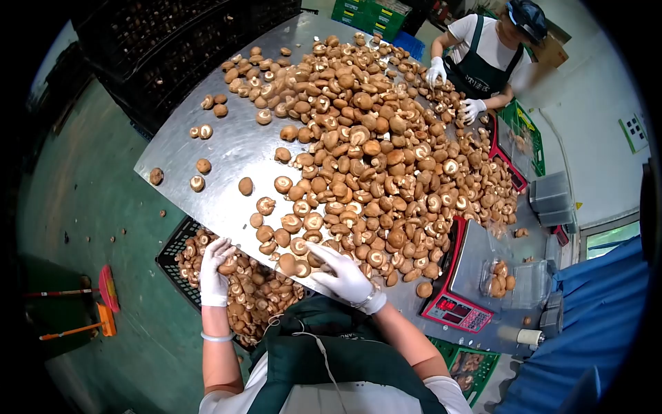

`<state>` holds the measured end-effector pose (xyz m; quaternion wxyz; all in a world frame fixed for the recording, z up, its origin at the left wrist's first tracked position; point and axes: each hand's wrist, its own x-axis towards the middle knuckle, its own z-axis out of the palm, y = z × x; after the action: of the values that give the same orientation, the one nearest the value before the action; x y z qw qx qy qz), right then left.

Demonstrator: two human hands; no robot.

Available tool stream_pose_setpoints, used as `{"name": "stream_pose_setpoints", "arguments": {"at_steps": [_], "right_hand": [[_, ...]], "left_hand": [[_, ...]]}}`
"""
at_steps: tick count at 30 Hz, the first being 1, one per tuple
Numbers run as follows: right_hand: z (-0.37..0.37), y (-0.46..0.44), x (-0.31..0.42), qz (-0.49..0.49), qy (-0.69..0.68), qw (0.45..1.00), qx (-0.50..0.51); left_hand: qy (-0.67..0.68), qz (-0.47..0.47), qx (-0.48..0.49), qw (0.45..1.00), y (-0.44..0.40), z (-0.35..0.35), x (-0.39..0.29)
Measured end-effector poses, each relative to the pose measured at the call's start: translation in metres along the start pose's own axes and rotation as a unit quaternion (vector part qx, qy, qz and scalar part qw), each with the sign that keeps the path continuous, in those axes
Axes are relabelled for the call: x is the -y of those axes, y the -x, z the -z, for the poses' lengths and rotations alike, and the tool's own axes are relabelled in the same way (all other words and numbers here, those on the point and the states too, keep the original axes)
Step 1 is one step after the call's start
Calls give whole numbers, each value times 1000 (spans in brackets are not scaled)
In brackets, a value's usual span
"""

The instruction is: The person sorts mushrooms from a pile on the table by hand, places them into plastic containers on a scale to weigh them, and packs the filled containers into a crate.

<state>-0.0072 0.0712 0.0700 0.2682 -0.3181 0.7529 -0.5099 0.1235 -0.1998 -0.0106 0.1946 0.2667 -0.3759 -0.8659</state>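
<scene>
My left hand (215,273), in a white glove, is above the side of a black crate (181,268) filled with brown mushrooms (256,298). Its fingers point up, loosely bent, and nothing shows in them. At the near edge of the metal table (207,179), my right hand (343,277), also gloved, reaches left with thumb and fingers apart. Right by those fingertips lie a few shiitake mushrooms (287,263); whether the hand touches them is hard to make out. A large heap of mushrooms (372,148) spreads over the table beyond.
A red scale (456,309) stands at right, with a clear tub of mushrooms (498,281) on it. Across the heap a co-worker (483,62) handles mushrooms near another scale (509,160). Black crates (145,48) are stacked at upper left; a green crate (476,369) sits at lower right.
</scene>
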Motion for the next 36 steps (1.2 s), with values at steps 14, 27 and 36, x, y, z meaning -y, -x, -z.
{"name": "stream_pose_setpoints", "arguments": {"at_steps": [14,27,36], "right_hand": [[-6,-39,-32,-16,289,957,-31],[-100,-58,-32,52,137,984,105],[31,-109,-48,-7,409,894,-185]], "left_hand": [[-682,-205,116,692,-14,-51,42],[-622,-161,104,760,-11,-5,-23],[-607,-161,-60,776,18,13,-37]]}}
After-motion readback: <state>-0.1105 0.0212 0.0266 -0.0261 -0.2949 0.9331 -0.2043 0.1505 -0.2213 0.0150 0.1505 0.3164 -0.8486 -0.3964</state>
